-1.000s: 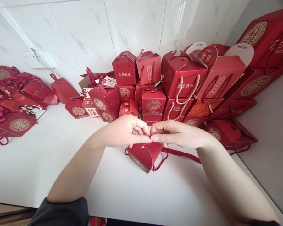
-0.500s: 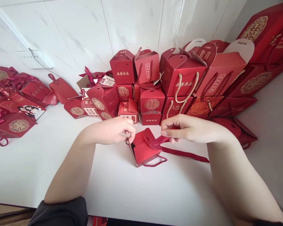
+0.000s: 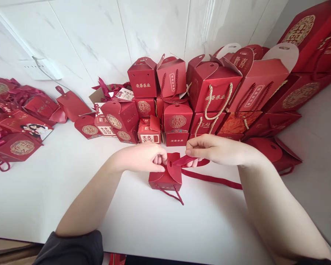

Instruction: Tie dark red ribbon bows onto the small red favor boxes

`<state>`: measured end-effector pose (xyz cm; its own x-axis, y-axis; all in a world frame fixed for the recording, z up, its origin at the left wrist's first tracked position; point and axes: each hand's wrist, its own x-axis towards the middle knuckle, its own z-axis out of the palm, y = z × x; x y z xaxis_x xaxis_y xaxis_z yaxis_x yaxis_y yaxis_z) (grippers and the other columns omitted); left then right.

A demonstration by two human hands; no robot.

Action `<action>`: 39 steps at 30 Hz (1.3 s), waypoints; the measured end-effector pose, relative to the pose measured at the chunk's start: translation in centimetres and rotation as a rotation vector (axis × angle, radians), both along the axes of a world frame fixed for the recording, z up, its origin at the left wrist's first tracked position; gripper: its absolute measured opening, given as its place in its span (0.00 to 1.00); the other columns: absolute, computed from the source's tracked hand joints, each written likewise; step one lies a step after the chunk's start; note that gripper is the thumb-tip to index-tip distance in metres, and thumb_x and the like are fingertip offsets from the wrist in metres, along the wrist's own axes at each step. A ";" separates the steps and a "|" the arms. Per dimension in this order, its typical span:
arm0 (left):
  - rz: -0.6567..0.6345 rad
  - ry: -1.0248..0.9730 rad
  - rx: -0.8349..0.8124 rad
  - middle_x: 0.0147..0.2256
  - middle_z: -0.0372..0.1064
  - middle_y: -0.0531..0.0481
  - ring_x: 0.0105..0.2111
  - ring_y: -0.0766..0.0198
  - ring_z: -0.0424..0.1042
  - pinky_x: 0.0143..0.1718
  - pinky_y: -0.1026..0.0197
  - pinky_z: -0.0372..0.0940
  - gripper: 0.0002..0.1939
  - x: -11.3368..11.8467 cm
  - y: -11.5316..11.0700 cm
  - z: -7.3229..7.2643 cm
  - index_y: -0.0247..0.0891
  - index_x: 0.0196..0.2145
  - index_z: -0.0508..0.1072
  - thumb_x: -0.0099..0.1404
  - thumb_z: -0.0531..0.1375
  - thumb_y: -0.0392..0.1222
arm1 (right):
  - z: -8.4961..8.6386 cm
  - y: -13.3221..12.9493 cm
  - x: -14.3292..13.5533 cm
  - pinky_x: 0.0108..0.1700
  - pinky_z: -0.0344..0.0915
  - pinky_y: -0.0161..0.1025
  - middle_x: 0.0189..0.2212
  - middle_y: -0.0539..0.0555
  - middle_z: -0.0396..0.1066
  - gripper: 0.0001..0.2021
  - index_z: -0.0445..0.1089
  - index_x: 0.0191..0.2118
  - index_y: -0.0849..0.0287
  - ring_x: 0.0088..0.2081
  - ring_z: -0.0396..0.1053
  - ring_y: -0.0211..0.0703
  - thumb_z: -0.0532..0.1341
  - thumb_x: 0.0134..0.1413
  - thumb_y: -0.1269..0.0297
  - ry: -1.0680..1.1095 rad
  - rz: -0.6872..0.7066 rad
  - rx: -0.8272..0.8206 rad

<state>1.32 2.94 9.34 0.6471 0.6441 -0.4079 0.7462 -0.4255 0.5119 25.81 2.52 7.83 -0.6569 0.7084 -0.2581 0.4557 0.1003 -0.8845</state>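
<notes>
Pictured at a white table (image 3: 138,224), in front of stacked red boxes (image 3: 223,82). Busy over a small gift box (image 3: 160,180), set upright on the tabletop, just in front of the stack. Touching the top of it from the left side with the left hand (image 3: 148,158), fingers curled and thumb extended; impossible to tell whether pinching the cardboard or merely resting there. Pinching a dark red ribbon (image 3: 211,177) with the right hand (image 3: 191,154), thumb and fingers closed on it above the box's right side. For neat work, probably best to steady the box lightly, pull evenly without twisting, leave the cord handle (image 3: 168,194) hanging free, and avoid tearing the hole (image 3: 171,164) on top.
</notes>
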 end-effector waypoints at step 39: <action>0.147 0.120 0.208 0.26 0.66 0.51 0.24 0.61 0.66 0.24 0.61 0.54 0.22 -0.5 -2.1 0.6 0.39 0.39 0.67 0.55 0.62 0.58 | -2.7 0.4 -3.4 0.41 0.63 0.37 0.34 0.50 0.69 0.01 0.63 0.36 0.57 0.36 0.67 0.40 0.57 0.58 0.68 0.294 -0.018 0.320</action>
